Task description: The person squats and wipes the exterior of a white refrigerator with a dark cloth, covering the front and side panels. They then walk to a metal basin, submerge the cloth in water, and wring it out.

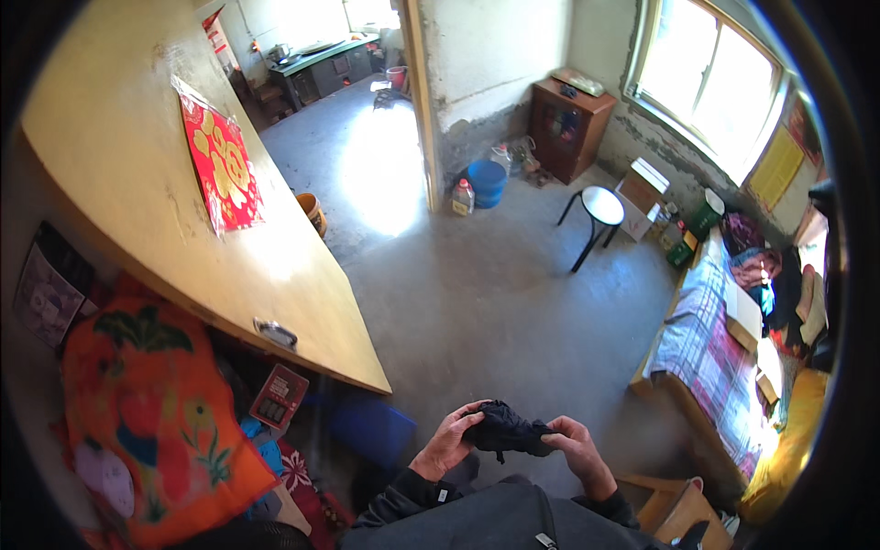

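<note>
A crumpled piece of black fabric (507, 427) is stretched between my hands, just in front of my dark jacket. My left hand (450, 440) pinches its left end between thumb and fingers. At the right end, my right hand (577, 450) grips the cloth near its edge. A short dark strand dangles from the underside. The fabric is bunched, so what kind of item it is cannot be told.
An open wooden door (295, 275) with a metal handle (275, 333) stands at left. A cloth-covered bed (701, 357) runs along the right. Further off stand a round stool (603, 206), a blue bucket (487, 184) and a brown cabinet (567, 130). A wooden chair (677, 509) is at lower right.
</note>
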{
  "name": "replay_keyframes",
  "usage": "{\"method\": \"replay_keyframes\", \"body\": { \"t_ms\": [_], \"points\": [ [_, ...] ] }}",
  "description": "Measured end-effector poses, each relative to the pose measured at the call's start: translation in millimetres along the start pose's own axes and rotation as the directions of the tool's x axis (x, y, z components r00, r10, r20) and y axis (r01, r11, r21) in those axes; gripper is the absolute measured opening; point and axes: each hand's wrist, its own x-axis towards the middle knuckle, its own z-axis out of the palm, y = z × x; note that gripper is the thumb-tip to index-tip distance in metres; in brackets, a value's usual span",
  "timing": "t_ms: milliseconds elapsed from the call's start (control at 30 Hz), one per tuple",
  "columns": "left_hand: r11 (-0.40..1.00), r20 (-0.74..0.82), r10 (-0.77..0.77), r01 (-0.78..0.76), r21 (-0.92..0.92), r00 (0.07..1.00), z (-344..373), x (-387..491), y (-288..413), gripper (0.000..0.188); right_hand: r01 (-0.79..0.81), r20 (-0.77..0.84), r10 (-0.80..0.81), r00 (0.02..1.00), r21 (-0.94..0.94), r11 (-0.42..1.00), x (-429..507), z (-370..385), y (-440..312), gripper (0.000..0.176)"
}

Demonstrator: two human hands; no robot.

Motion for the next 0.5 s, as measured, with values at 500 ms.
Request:
{"method": "replay_keyframes", "body": {
  "t_ms": [500],
  "points": [
    [0.953,-0.181,0.247,-0.273,-0.135,0.952,-27.0,158.8,251.8,0.037,0.004,0.317,0.084,0.945,-0.268,0.963,365.9,71.0,-140.8,0.029]
  ]
}}
